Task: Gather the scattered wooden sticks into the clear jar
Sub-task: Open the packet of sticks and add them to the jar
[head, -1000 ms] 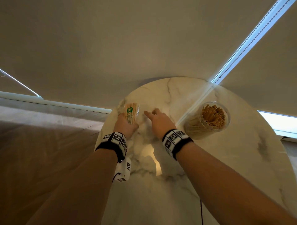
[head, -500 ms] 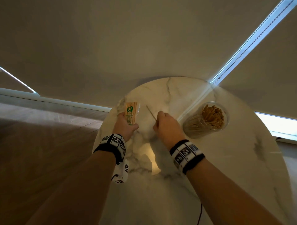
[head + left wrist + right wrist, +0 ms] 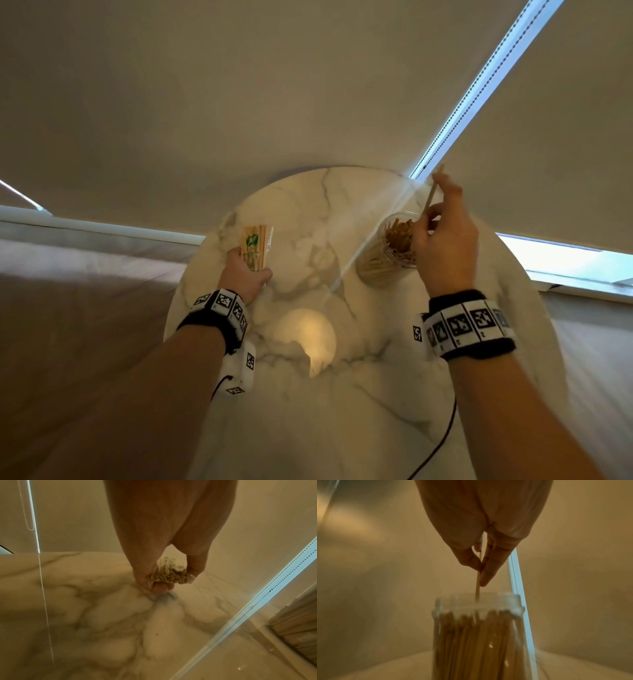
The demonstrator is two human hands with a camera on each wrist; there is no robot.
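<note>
The clear jar [image 3: 394, 250] [image 3: 477, 635] stands on the right of the round marble table [image 3: 342, 394], packed with upright wooden sticks. My right hand [image 3: 442, 240] [image 3: 481, 566] hovers over its mouth and pinches one thin wooden stick [image 3: 432, 192] [image 3: 477, 585] between thumb and forefinger; the stick's lower end dips into the jar's opening. My left hand [image 3: 245, 274] [image 3: 164, 582] grips a clear plastic packet of sticks [image 3: 255, 248] [image 3: 169, 574] with a green print, held on the table's left part.
A light roller blind hangs close behind the table, with a bright gap and a bead chain [image 3: 479, 89] running down to the jar. A black cable [image 3: 442, 442] trails off the near right edge. Wooden floor [image 3: 68, 342] lies to the left.
My right hand picked a stick off the table's middle, lifted it and carried it right to the jar's mouth. The left hand kept holding the packet in place.
</note>
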